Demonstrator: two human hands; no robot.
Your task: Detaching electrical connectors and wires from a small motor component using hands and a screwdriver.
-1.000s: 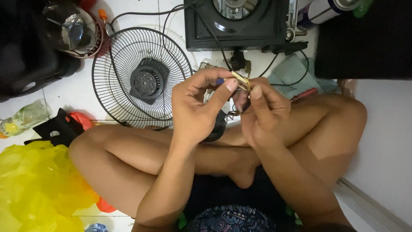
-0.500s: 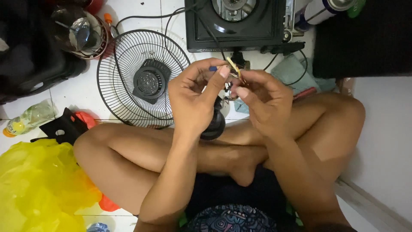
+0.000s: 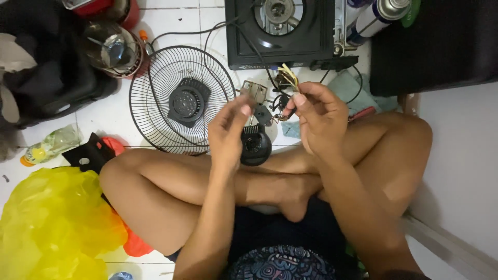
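Observation:
I sit cross-legged on a white tiled floor. My right hand (image 3: 317, 118) is closed around a bundle of thin wires (image 3: 288, 78) whose yellowish ends stick up above the fingers. My left hand (image 3: 229, 130) is a little apart from it, fingers loosely curled, touching a small dark part (image 3: 262, 114) that hangs from the wires. A small square metal piece (image 3: 253, 91) lies just beyond my left fingertips. A round black fan motor housing (image 3: 255, 145) rests against my knee below both hands.
A round black wire fan grille (image 3: 181, 101) lies on the floor ahead. Beyond it stands a black portable gas stove (image 3: 280, 31) with a spray can (image 3: 376, 15) beside it. A yellow plastic bag (image 3: 52, 223) sits at lower left, a black bag (image 3: 46, 78) at upper left.
My hands have drawn apart: the left moved off the wire bundle and lower, while the right keeps holding the wires. The view has shifted slightly.

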